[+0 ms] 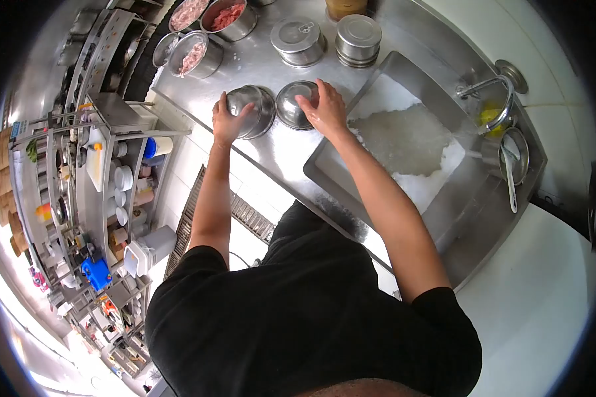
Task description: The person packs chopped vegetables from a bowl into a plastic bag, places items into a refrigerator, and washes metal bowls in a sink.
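Two shiny metal bowls are side by side over the steel counter, and both look turned bottom up. My left hand (230, 120) grips the left metal bowl (257, 106), its thumb across the top and its fingers round the far left side. On the right metal bowl (291, 104), my right hand (326, 111) has its thumb over the near edge and its fingers spread along the right side. A small gap separates the bowls. I cannot tell whether their rims rest fully on the counter.
Right of my right hand is a sink (318, 169) with cloudy, foamy water, under a curved faucet (506, 99). A pot (524, 159) with a ladle (510, 172) stands beyond it. Lidded metal containers (298, 40) and pots of raw meat (192, 58) line the counter's back.
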Demonstrator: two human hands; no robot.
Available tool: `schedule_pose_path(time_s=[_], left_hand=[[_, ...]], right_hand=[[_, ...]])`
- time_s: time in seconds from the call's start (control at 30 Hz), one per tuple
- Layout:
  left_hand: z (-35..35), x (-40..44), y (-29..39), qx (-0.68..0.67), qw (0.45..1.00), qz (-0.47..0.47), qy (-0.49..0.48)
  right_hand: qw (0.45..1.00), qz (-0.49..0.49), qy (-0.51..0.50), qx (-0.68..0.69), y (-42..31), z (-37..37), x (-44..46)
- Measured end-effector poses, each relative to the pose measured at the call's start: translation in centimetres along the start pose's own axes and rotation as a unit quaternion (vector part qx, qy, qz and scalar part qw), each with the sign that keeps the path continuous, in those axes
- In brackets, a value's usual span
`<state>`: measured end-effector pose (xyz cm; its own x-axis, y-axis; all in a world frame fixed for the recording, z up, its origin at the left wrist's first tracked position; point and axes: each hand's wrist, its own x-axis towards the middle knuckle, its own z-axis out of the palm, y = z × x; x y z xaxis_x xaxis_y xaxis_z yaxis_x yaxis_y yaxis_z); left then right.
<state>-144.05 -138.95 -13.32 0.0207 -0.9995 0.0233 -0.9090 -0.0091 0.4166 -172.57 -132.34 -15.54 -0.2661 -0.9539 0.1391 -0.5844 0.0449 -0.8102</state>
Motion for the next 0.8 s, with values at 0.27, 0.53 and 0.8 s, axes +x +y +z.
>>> schedule_pose_path(time_s=[0.27, 0.53, 0.8], left_hand=[[2.6, -5.8, 8.4, -0.086, 0.97, 0.221, 0.052], [6.9, -11.3, 13.8, -0.168, 0.947, 0.251, -0.109], [8.0, -13.8, 26.2, -0.251, 0.87, 0.374, -0.199]], right_hand=[[0.99, 0.019, -0.086, -0.11, 0.2, 0.5, -0.2], [0.941, 0.275, 0.103, 0.168, 6.9, -3.2, -4.3], [0.644, 0.372, 0.326, 0.584, 18.7, -18.0, -10.2]])
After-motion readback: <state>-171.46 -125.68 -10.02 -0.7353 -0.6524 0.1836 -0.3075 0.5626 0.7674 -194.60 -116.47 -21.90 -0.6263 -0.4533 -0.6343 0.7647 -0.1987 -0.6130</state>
